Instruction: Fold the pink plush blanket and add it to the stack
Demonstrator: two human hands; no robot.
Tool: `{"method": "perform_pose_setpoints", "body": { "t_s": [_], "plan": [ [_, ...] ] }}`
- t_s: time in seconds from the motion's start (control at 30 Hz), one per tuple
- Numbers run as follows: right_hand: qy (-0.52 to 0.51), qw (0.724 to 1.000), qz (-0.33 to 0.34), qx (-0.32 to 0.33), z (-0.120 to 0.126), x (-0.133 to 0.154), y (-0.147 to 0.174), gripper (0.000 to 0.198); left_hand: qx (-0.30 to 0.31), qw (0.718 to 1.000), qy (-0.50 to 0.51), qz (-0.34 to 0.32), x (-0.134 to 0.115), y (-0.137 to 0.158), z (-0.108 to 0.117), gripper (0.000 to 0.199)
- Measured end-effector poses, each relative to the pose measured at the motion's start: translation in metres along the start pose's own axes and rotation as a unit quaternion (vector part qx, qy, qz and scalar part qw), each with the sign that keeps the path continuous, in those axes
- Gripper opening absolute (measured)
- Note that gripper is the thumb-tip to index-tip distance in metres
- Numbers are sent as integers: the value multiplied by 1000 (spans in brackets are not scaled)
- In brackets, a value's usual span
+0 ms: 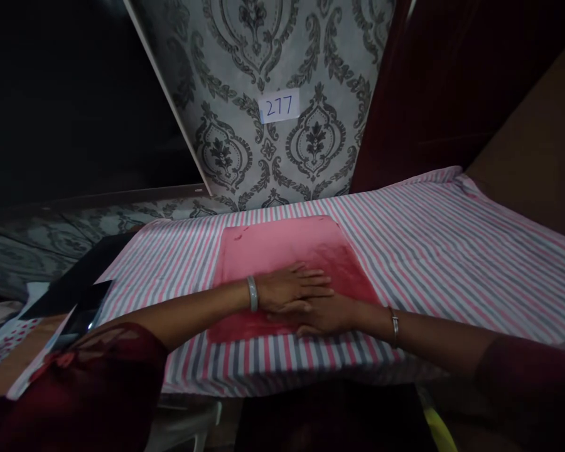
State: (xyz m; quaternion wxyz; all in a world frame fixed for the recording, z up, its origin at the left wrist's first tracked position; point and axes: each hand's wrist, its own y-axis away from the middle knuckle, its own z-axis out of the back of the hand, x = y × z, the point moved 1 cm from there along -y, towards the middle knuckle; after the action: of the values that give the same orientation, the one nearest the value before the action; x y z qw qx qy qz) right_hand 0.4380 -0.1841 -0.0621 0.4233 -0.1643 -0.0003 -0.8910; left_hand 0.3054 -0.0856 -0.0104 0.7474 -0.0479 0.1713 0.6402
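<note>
A red and pink velvety cloth, roughly square, lies flat on a striped sheet. My left hand rests on its middle, palm down, with the fingers stretched to the right. From the other side my right hand lies flat too, nearer the front edge of the cloth. The hands overlap, and the left one partly covers the right one's fingers. Neither hand grips anything. The upper left of the cloth looks paler than the darker red area on the right, and small dark marks show near its far edge.
A large dark screen stands at the back left. On the patterned wall is a paper label reading 277. Papers and a brown board sit at the left. Part of a white chair shows below the front edge.
</note>
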Motion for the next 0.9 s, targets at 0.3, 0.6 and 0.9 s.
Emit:
{"method": "perform_pose_setpoints", "body": {
  "t_s": [0.3,0.6,0.9],
  "plan": [
    [8,999,35,-2,-4,-1,-3,66,-46,973,-63,215,132,-5,27,71],
    [-7,1000,24,-15,-1,-3,-2,63,-46,937,-23,346,196,-11,33,61],
    [67,997,38,-31,9,2,-5,56,-120,925,-122,340,149,-14,62,71]
  ]
}}
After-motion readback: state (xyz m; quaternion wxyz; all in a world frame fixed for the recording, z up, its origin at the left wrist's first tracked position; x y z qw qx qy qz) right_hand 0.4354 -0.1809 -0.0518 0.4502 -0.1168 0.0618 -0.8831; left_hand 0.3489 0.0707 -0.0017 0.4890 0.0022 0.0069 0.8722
